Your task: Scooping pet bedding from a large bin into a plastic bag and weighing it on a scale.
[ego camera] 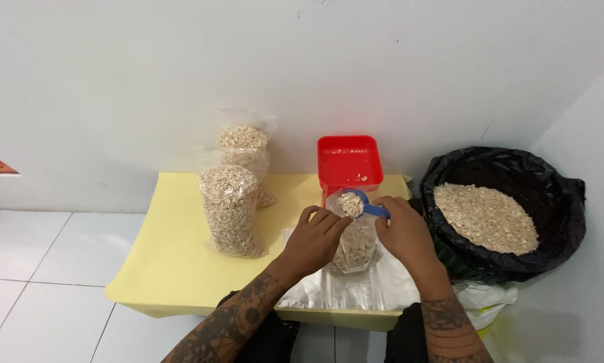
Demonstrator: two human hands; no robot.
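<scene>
1. The right hand [405, 232] held a blue scoop [364, 202], its grip closed on the handle, the bowl heaped with pale flakes and tipped over the mouth of a clear bag [355, 247].
2. The left hand [317, 236] was there too, its grip pinched narrow on the near edge of that bag, keeping it open; the bag stood part filled on the surface [174, 255], right between both hands.
3. Just behind the scoop sat a red square tub [349, 161], a few flakes in its bottom, raised above the bag.
4. Off to the left, two filled clear bags: a tall one [229, 212] standing near the left hand, and a second [245, 151] behind it against the wall.
5. To the right, just beside the right hand, a black-lined sack [503, 208] sat wide open, brimming with the same flakes.
6. Flat clear bags [376, 286] lay under the wrists at the near edge.
7. The surface itself was pale yellow and low, pushed against a white wall [181, 67], with white floor tiles [33, 269] on the left.
</scene>
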